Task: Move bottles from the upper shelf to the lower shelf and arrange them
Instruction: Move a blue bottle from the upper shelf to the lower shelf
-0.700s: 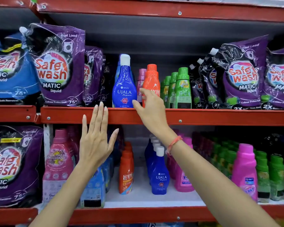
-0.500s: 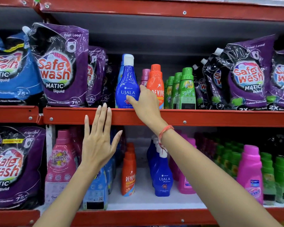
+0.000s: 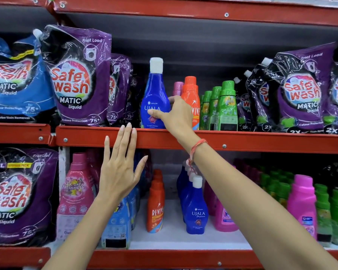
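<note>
The blue Ujala bottle is being gripped on the upper shelf by the right hand: thumb laid across the label, other fingers wrapped round the bottle's right side. The bottle is standing upright near the shelf's front edge, white cap on top, its base touching the shelf as far as can be seen. Just to its right an orange Revive bottle is standing, a pink bottle behind it, then a row of green bottles. Purple Safewash pouches are standing to the left of the blue bottle.

The left hand is being held flat and spread wide, holding nothing, fingertips overlapping the red front lip of the upper shelf; actual contact cannot be told.

On the lower shelf blue bottles are lined up in a file, with an orange file to their left and pink bottles and green ones to the right. A red thread band is being worn on the right wrist.
</note>
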`<action>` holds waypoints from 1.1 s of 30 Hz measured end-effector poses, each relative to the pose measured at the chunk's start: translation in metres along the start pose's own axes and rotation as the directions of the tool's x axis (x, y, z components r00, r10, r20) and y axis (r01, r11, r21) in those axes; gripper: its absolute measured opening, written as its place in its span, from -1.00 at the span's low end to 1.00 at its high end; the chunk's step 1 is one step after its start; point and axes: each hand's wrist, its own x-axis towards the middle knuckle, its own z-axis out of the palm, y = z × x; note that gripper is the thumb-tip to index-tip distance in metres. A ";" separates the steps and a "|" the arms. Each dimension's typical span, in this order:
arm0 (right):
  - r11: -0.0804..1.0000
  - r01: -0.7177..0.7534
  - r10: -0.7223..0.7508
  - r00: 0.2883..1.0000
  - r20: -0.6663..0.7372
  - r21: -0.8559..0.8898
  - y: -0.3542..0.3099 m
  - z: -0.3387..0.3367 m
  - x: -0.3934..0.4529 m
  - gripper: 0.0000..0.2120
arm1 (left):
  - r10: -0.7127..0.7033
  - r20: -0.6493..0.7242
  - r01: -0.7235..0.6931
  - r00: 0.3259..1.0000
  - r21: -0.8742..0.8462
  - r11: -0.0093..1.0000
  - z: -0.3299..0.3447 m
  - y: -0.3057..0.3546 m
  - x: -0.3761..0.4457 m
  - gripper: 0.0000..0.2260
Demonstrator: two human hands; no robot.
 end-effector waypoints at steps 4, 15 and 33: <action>0.980 0.064 -0.045 0.993 -0.106 0.186 -0.010 -0.020 -0.011 -0.45 | -0.033 -0.014 0.033 0.999 -0.038 0.999 -0.001 0.007 -0.002 -0.38; 0.875 -0.142 0.115 0.990 0.085 0.462 0.029 -0.076 -0.081 -0.34 | -0.028 -0.092 0.007 0.995 -0.219 0.976 0.003 0.041 -0.063 -0.64; 0.863 -0.434 0.388 0.898 0.208 0.259 0.183 -0.041 -0.207 -0.47 | 0.024 0.361 0.067 0.932 -0.237 0.969 0.047 0.055 -0.183 -0.68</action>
